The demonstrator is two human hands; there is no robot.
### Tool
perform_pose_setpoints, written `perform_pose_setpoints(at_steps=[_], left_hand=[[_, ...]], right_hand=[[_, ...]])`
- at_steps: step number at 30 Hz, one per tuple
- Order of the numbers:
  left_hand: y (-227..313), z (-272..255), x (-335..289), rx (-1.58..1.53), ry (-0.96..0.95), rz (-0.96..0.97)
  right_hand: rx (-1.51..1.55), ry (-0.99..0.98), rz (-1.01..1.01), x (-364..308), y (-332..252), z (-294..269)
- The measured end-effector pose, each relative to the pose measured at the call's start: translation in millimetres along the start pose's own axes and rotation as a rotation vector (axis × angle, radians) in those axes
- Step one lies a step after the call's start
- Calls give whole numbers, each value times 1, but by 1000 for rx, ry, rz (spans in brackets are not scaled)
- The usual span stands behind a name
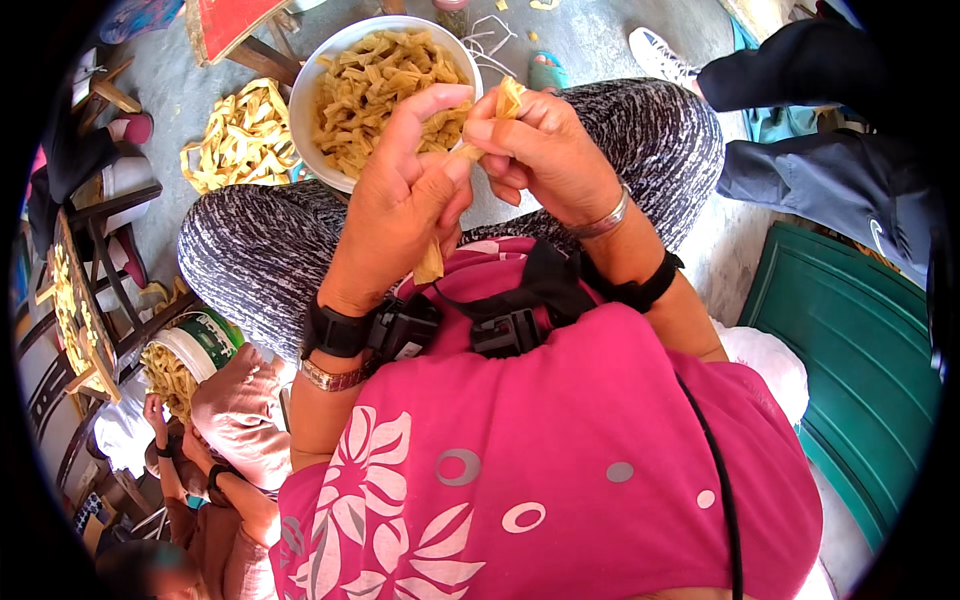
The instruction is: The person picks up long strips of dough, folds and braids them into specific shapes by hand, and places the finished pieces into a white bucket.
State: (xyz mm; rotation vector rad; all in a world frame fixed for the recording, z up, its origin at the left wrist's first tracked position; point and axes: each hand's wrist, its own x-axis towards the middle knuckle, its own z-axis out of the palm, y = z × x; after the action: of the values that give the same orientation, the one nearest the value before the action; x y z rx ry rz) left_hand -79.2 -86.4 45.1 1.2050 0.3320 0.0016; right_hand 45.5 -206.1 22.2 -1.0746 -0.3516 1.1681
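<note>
My left hand (405, 200) and my right hand (545, 155) are close together above my lap, fingers closed. Between them they pinch a soft, flat yellow strip (467, 152), possibly bean curd skin. One end sticks up past my right fingertips; the other hangs below my left palm. Whether the strip is looped or knotted is hidden by my fingers. Just beyond my hands, a white tub (300, 120) holds a heap of twisted, knotted-looking yellow pieces (375, 80). Left of the tub lies a pile of loose, flat yellow strips (240, 135).
A red-topped wooden stool or table (232, 25) stands beyond the pile. At lower left, a co-worker's hands (195, 450) are beside a bucket (205, 345) of yellow pieces, near a tray (85, 315). Someone's dark-trousered legs (830, 70) and a green panel (860, 370) are at right.
</note>
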Motion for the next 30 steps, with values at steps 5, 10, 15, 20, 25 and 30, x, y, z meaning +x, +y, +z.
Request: perform_pose_setpoints(at_steps=[5, 10, 15, 20, 25, 30], left_hand=[[20, -14, 5, -210, 77, -38], [29, -42, 10, -189, 144, -53], [41, -64, 11, -139, 213, 58], [57, -81, 6, -44, 266, 147], [91, -102, 29, 91, 323, 288], [119, -134, 72, 203, 300, 432]], right_hand=[[-88, -9, -43, 17, -15, 4], [-179, 12, -93, 36, -31, 17], [-172, -40, -147, 57, -35, 29], [-156, -56, -135, 75, -35, 43], [-165, -101, -256, 122, -62, 58], [-226, -95, -282, 170, -91, 60]])
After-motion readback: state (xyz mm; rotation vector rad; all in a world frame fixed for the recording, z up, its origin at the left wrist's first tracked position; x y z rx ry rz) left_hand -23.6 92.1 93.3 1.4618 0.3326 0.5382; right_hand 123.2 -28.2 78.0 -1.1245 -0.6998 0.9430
